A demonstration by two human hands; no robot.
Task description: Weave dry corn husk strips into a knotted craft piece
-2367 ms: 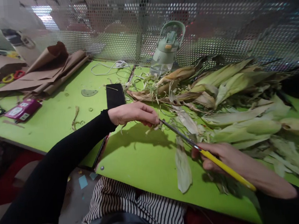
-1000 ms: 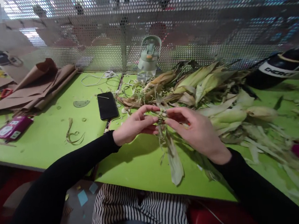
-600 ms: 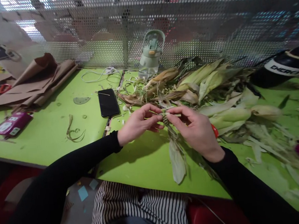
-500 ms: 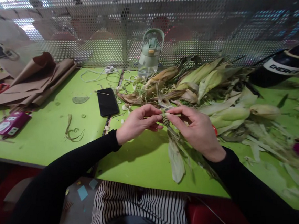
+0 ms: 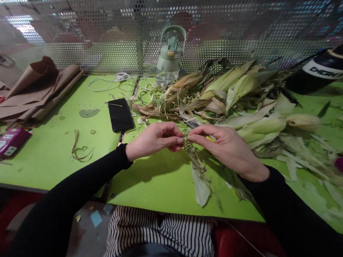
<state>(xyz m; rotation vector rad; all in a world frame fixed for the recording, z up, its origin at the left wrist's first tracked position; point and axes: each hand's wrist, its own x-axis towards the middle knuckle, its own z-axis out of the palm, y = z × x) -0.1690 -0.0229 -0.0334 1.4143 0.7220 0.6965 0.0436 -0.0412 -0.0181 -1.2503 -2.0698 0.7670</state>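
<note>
Between my two hands hangs a braided piece of corn husk (image 5: pixel 188 145), its loose pale husk end (image 5: pixel 202 189) dangling over the green table. My left hand (image 5: pixel 163 138) pinches its top from the left with thumb and fingertips. From the other side my right hand (image 5: pixel 220 142) is closed on the same top end, thumb against forefinger. A bit of something yellow shows behind the right fingers, mostly hidden. Beyond the hands lies a heap of corn husks (image 5: pixel 239 87), with more loose husk strips (image 5: pixel 307 153) to the right.
A clear bottle with a green lid (image 5: pixel 168 57) stands behind the husks. To the left lie a black phone (image 5: pixel 120 116), a protractor (image 5: pixel 89 112), brown paper (image 5: pixel 40 91) and a purple box (image 5: pixel 8 143). A black bottle (image 5: pixel 312 74) lies at right, before a perforated metal panel (image 5: pixel 93 43).
My fingertips have shifted slightly down and left at the top of the braid, and my right fingers are drawn out straighter. The whole view has moved a little.
</note>
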